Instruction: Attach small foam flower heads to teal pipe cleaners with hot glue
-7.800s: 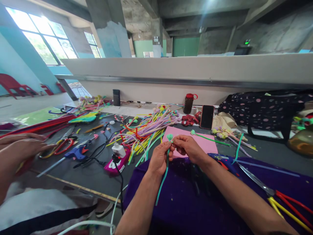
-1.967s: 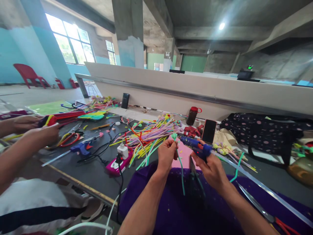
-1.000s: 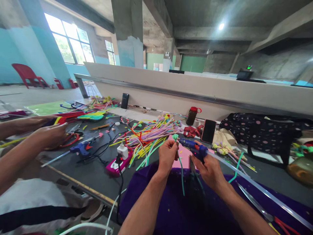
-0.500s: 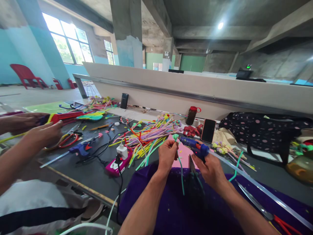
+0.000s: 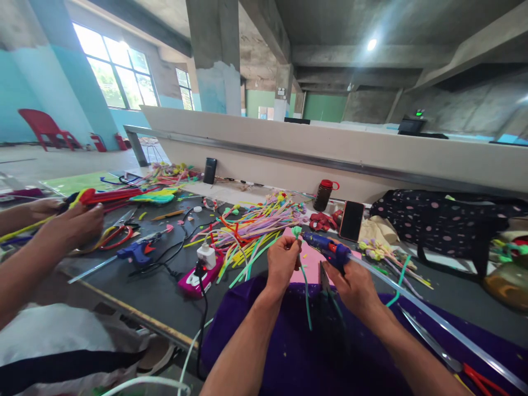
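My left hand (image 5: 284, 256) is closed in a pinch on a mint-green pipe cleaner (image 5: 307, 300). Its bunched green head (image 5: 296, 231) pokes up above my fingertips, and the stem hangs below. In my right hand (image 5: 357, 283) is a blue glue gun (image 5: 330, 248), with a long clear glue stick running out of its back. The gun's nozzle points left and is close to the green head; whether they touch I cannot tell. Beneath the hands lie a pink sheet (image 5: 312, 263) and a dark-bladed tool (image 5: 324, 278), partly hidden by my right hand.
Many coloured pipe cleaners (image 5: 251, 231) are piled mid-table. A magenta power strip (image 5: 202, 278) with cords and a second glue gun (image 5: 136, 252) lie left. A co-worker's hands (image 5: 76, 223) hold red and yellow strands. Scissors (image 5: 431, 338) rest on purple cloth (image 5: 289, 352), right.
My hands, the glue gun and the green pipe cleaner stay almost in place. At the left, the co-worker's hands have shifted slightly with the red and yellow strands.
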A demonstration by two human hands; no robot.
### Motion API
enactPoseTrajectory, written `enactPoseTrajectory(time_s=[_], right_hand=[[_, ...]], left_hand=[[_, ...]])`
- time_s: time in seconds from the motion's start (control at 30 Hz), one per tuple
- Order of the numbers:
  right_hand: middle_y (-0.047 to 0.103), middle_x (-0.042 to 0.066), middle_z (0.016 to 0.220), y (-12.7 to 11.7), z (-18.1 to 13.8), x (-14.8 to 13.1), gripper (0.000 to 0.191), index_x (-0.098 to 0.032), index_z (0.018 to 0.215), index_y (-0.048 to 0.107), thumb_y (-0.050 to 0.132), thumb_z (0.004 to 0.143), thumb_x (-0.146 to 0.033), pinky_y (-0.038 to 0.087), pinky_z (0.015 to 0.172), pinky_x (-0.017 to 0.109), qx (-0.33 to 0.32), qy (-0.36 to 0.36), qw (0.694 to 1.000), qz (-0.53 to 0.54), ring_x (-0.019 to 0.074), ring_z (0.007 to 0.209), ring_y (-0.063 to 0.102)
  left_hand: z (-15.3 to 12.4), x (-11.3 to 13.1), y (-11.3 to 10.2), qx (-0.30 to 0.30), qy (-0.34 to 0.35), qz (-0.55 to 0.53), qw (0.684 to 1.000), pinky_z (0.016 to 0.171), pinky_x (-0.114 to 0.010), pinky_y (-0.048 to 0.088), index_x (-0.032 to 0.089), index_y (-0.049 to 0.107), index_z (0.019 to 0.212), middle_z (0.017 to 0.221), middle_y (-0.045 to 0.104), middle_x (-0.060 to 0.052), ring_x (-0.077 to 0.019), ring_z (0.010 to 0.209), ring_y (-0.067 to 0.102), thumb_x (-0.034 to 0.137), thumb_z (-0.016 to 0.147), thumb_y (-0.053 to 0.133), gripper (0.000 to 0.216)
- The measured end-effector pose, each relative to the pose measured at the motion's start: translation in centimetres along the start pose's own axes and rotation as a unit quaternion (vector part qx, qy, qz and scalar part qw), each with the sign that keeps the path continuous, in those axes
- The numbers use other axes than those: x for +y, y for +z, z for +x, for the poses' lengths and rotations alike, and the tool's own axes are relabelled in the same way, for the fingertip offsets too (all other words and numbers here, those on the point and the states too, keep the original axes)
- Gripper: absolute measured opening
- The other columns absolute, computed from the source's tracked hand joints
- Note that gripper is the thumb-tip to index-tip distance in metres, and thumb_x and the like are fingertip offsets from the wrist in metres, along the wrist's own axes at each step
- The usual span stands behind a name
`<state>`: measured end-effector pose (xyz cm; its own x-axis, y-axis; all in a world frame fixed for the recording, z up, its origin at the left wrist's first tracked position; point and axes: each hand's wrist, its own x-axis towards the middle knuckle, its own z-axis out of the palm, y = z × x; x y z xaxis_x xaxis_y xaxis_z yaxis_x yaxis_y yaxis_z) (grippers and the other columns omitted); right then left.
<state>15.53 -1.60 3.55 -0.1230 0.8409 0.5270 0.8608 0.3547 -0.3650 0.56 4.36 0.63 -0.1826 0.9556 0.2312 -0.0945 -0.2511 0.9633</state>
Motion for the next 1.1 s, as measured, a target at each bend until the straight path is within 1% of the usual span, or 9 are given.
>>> enactPoseTrajectory(time_s=[0.17, 0.37, 0.47, 0.6, 0.7, 0.8, 0.87, 0.97, 1.1], right_hand=[[0.055, 0.003, 0.049, 0.0, 0.0, -0.1, 0.036, -0.015, 0.073, 0.058, 0.038, 0.084, -0.042, 0.040, 0.052, 0.025, -0.018, 0.012, 1.000, -0.008, 0.0177, 0.049, 0.054], [0.063, 0.007, 0.069, -0.4, 0.1, -0.3, 0.035, -0.014, 0.092, 0.058, 0.038, 0.084, -0.041, 0.043, 0.063, 0.027, -0.004, -0.005, 1.000, 0.022, 0.0213, 0.068, 0.060], [0.064, 0.007, 0.071, -0.3, 0.1, -0.3, 0.037, -0.013, 0.098, 0.057, 0.038, 0.083, -0.041, 0.044, 0.063, 0.028, 0.000, 0.006, 0.999, 0.036, 0.0216, 0.069, 0.060], [0.060, 0.005, 0.059, 0.0, 0.1, -0.1, 0.034, -0.015, 0.091, 0.060, 0.040, 0.083, -0.040, 0.044, 0.060, 0.028, -0.004, 0.008, 0.999, 0.046, 0.0213, 0.065, 0.059], [0.060, 0.004, 0.060, -0.3, 0.3, -0.2, 0.030, -0.017, 0.085, 0.061, 0.042, 0.082, -0.040, 0.043, 0.061, 0.028, -0.015, 0.001, 0.996, 0.085, 0.0203, 0.064, 0.058], [0.058, 0.003, 0.059, -1.5, 0.4, -0.4, 0.030, -0.015, 0.080, 0.061, 0.046, 0.079, -0.042, 0.043, 0.057, 0.027, -0.022, 0.049, 0.986, 0.157, 0.0183, 0.060, 0.056], [0.057, 0.002, 0.058, -2.3, 0.5, -0.1, 0.031, -0.014, 0.082, 0.060, 0.049, 0.078, -0.042, 0.042, 0.054, 0.025, -0.020, 0.109, 0.962, 0.251, 0.0153, 0.055, 0.054], [0.056, 0.000, 0.060, -2.4, 0.4, 1.7, 0.028, -0.015, 0.082, 0.057, 0.052, 0.076, -0.042, 0.041, 0.049, 0.022, 0.002, 0.195, 0.886, 0.422, 0.0106, 0.048, 0.051], [0.055, -0.003, 0.053, -0.8, -0.6, 5.9, 0.026, -0.016, 0.077, 0.054, 0.060, 0.069, -0.040, 0.039, 0.042, 0.019, 0.022, 0.328, 0.797, 0.506, 0.0083, 0.042, 0.049]], left_hand=[[0.0, 0.4, -0.1, -0.003, -0.003, -0.011, 1.000, 0.030, -0.016, 0.028, 0.017, 0.050, 0.062, 0.037, 0.044, 0.008, -0.0055, 0.027, 0.037, 0.037, 0.070, 0.054, 0.022], [0.2, 0.1, -0.1, -0.005, -0.005, -0.006, 1.000, 0.029, -0.017, 0.027, 0.018, 0.050, 0.062, 0.037, 0.044, 0.008, -0.0058, 0.026, 0.037, 0.038, 0.070, 0.053, 0.022], [0.1, 0.1, 0.0, -0.008, -0.008, -0.003, 1.000, 0.029, -0.017, 0.028, 0.017, 0.050, 0.063, 0.037, 0.044, 0.008, -0.0059, 0.027, 0.038, 0.037, 0.070, 0.053, 0.021], [0.0, 0.5, -0.1, -0.011, -0.012, -0.005, 1.000, 0.029, -0.016, 0.028, 0.016, 0.050, 0.063, 0.037, 0.044, 0.007, -0.0057, 0.027, 0.038, 0.037, 0.069, 0.055, 0.022], [0.1, 0.7, -0.2, -0.007, -0.015, -0.017, 1.000, 0.029, -0.016, 0.028, 0.016, 0.051, 0.064, 0.039, 0.045, 0.007, -0.0052, 0.027, 0.038, 0.038, 0.068, 0.056, 0.023], [0.4, 0.9, -0.4, 0.001, -0.028, -0.038, 0.999, 0.029, -0.016, 0.029, 0.015, 0.052, 0.066, 0.043, 0.048, 0.006, -0.0049, 0.028, 0.039, 0.035, 0.066, 0.059, 0.021], [0.5, 1.1, -0.5, 0.005, -0.035, -0.064, 0.997, 0.029, -0.016, 0.028, 0.015, 0.051, 0.065, 0.041, 0.048, 0.007, -0.0042, 0.027, 0.036, 0.033, 0.064, 0.060, 0.020], [0.6, 1.5, -0.6, -0.017, -0.033, -0.106, 0.994, 0.029, -0.015, 0.026, 0.014, 0.050, 0.063, 0.045, 0.050, 0.005, -0.0030, 0.028, 0.036, 0.033, 0.065, 0.061, 0.022], [0.2, 2.2, -0.2, -0.065, -0.075, -0.148, 0.984, 0.028, -0.015, 0.024, 0.013, 0.050, 0.061, 0.048, 0.052, 0.005, -0.0016, 0.028, 0.035, 0.032, 0.064, 0.063, 0.023]])
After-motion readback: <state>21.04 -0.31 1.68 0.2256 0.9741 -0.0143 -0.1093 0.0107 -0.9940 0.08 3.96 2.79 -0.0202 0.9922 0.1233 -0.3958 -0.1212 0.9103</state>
